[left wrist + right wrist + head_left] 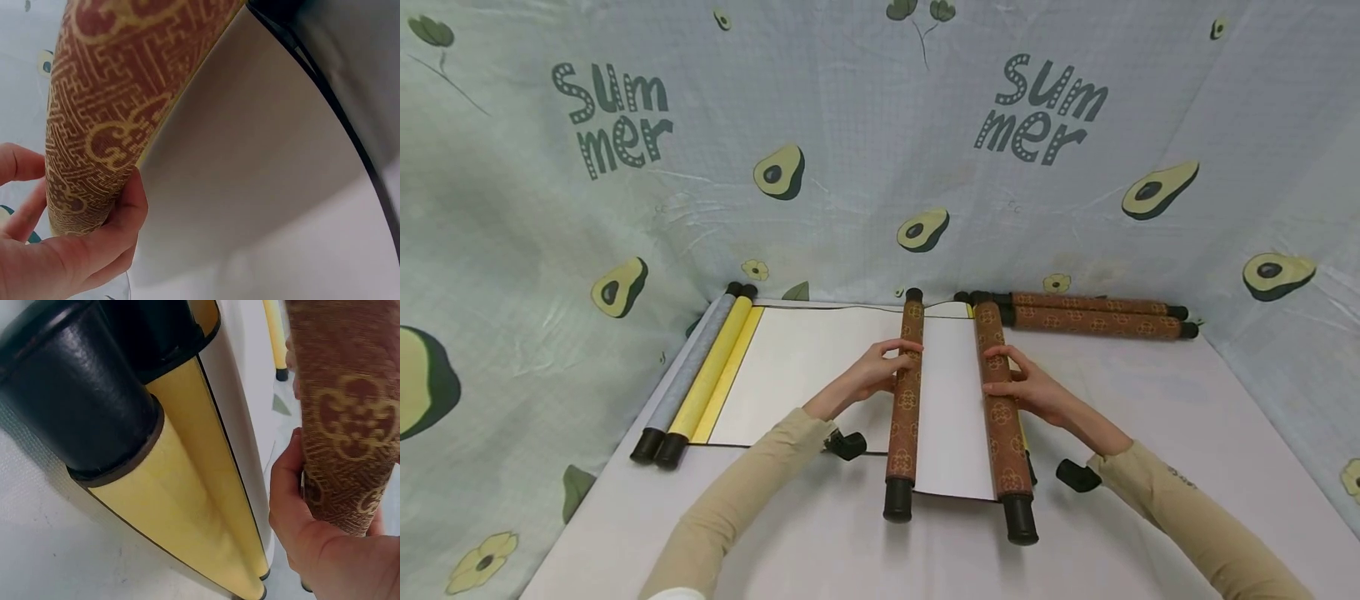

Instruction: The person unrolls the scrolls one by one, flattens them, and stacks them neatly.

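Note:
A partly unrolled scroll with brown, gold-patterned backing spans both hands, white paper (957, 408) showing between its two rolls. My left hand (877, 369) grips the left roll (906, 408), thumb and fingers around it in the left wrist view (94, 125). Around the right roll (1002, 417) curls my right hand (1030, 385); in the right wrist view that brown roll (350, 412) stands upright in the grasp. Both rolls end in black knobs. Beneath, a second scroll lies spread, its white sheet (805, 358) bordered by a yellow strip (727, 375) at left.
Side by side at the left lie a yellow roll (711, 367) and a grey-blue roll (691, 371), both black-ended. Two brown patterned scrolls (1097, 321) rest along the back right. A fabric curtain with avocado prints (850, 100) surrounds the white table (1120, 383).

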Demonstrator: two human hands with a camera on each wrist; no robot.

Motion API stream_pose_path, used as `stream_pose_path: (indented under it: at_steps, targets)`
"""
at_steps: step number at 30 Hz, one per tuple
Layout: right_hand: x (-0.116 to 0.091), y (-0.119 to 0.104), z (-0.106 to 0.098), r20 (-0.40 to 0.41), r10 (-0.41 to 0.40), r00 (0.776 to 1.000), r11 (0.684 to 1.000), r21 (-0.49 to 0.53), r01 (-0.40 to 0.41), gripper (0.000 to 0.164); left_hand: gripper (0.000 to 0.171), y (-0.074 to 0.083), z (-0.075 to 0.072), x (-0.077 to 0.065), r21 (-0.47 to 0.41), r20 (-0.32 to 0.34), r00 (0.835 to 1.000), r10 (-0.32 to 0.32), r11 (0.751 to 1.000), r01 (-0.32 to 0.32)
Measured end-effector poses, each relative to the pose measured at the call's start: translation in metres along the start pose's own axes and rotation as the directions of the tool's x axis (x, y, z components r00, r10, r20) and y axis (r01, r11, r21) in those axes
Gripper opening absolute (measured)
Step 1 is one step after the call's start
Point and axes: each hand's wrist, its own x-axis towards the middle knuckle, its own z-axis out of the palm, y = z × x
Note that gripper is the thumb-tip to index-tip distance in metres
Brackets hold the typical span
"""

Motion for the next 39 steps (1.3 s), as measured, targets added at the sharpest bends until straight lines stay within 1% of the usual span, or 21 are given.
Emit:
stream_pose_path:
  at_steps: [4, 6, 11, 15, 19, 27, 31, 33, 39]
  targets:
    - [-0.001, -0.001, -0.004, 0.025, 0.002, 1.0, 1.0, 0.029, -0.003, 0.079, 0.039, 0.0, 0.0, 0.0, 0.036, -0.019, 1.0, 0.013, 0.999, -0.012]
    - [-0.001, -0.002, -0.005, 0.033, 0.008, 0.999, 0.999, 0.036, -0.009, 0.085, 0.041, 0.0, 0.0, 0.0, 0.052, -0.022, 0.999, 0.025, 0.998, -0.023]
    - [-0.002, -0.005, -0.007, 0.049, 0.006, 0.999, 1.0, 0.023, -0.008, 0.088, 0.041, 0.0, 0.002, -0.001, 0.106, -0.023, 0.998, 0.052, 0.993, -0.05]
    - [-0.004, -0.008, -0.008, 0.056, 0.0, 0.998, 1.0, 0.016, 0.0, 0.087, 0.039, 0.001, 0.004, -0.001, 0.114, -0.025, 0.998, 0.057, 0.992, -0.054]
    - [-0.007, -0.009, -0.009, 0.058, -0.012, 0.998, 1.0, -0.008, 0.012, 0.083, 0.041, 0.0, 0.002, -0.002, 0.113, -0.03, 0.998, 0.054, 0.992, -0.051]
    - [-0.01, -0.007, -0.011, 0.058, -0.032, 0.998, 0.998, -0.053, 0.035, 0.058, 0.035, -0.002, -0.001, -0.005, 0.168, -0.045, 0.998, 0.033, 0.985, -0.025]
    - [-0.01, -0.005, -0.012, 0.059, -0.021, 0.998, 0.999, -0.045, 0.024, 0.05, 0.036, -0.002, -0.002, -0.005, 0.179, -0.044, 0.999, 0.02, 0.984, -0.012]
    - [-0.01, -0.005, -0.013, 0.065, -0.018, 0.998, 0.999, -0.038, 0.021, 0.05, 0.037, -0.002, -0.002, -0.005, 0.18, -0.049, 0.999, 0.01, 0.984, -0.001]
    - [-0.009, -0.004, -0.014, 0.074, -0.018, 0.997, 0.999, -0.04, 0.021, 0.058, 0.05, 0.0, -0.003, -0.004, 0.158, -0.057, 0.998, -0.031, 0.987, 0.04]
